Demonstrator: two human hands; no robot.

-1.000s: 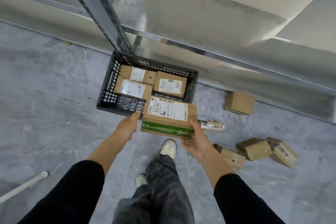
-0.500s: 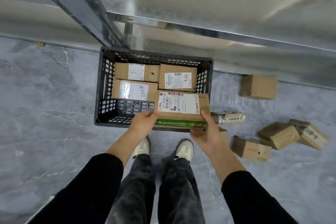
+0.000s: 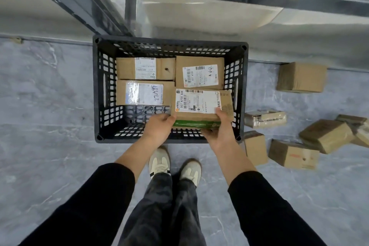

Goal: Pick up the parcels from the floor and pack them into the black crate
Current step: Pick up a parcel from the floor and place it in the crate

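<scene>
Since half a second ago, green-taped parcel has moved inside the black crate, near-right corner. Left hand grips its near-left corner; right hand clasps its near-right edge, thumb on top. Three boxes packed behind it. Loose parcels right of crate.

One head camera looks steeply down, from standing height, onto the black crate on the grey floor, near the person's shoes.
</scene>
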